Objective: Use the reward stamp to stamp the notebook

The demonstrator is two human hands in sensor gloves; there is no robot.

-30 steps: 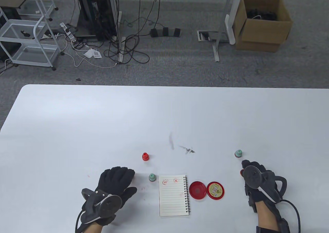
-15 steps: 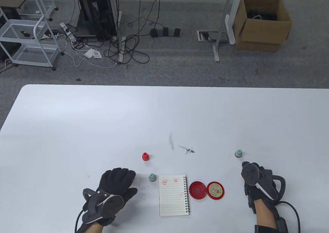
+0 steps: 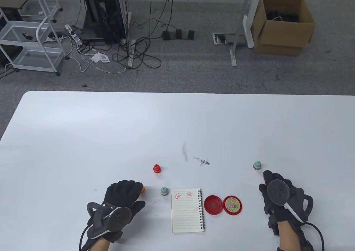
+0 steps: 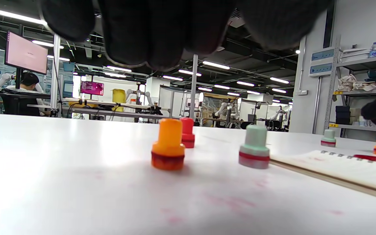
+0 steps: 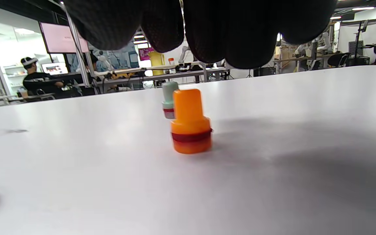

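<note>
The open spiral notebook (image 3: 187, 210) lies near the table's front edge with two red stamp prints at the top of its page. My left hand (image 3: 123, 192) rests flat to its left, fingers straight, holding nothing. An orange stamp (image 3: 142, 190) (image 4: 168, 145) stands just past its fingertips, and a green stamp (image 3: 164, 191) (image 4: 254, 147) stands beside the notebook. My right hand (image 3: 274, 181) hovers at the right with its fingers above a second orange stamp (image 5: 190, 122), not touching it. That stamp is almost hidden in the table view.
A red stamp (image 3: 157, 168) stands behind the notebook and another green stamp (image 3: 257, 165) just beyond my right hand. The open red ink pad (image 3: 213, 204) and its lid (image 3: 232, 204) lie right of the notebook. Grey smudges (image 3: 203, 161) mark the table's middle.
My left hand has drawn back toward the front edge, uncovering the orange stamp at its fingertips. My right hand has shifted slightly to the right. Nothing was picked up.
</note>
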